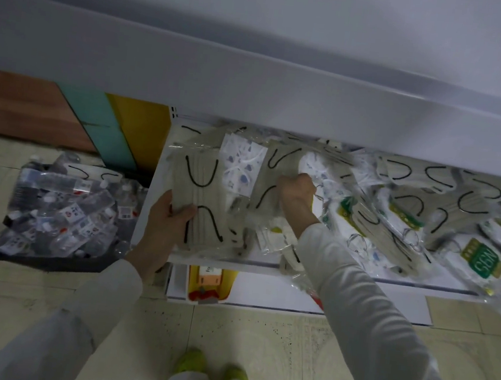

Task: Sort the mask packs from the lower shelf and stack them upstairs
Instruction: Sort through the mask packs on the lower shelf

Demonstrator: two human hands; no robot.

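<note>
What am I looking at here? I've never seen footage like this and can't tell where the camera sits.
The camera is worn on a person's head, looking down past their arms. The left hand holds a stack of beige mask packs at the shelf's edge. The right hand is closed among mixed mask packs heaped on the white lower shelf. On the floor to the left sits a dark bin of small bottles. Their yellow shoes show below.
</note>
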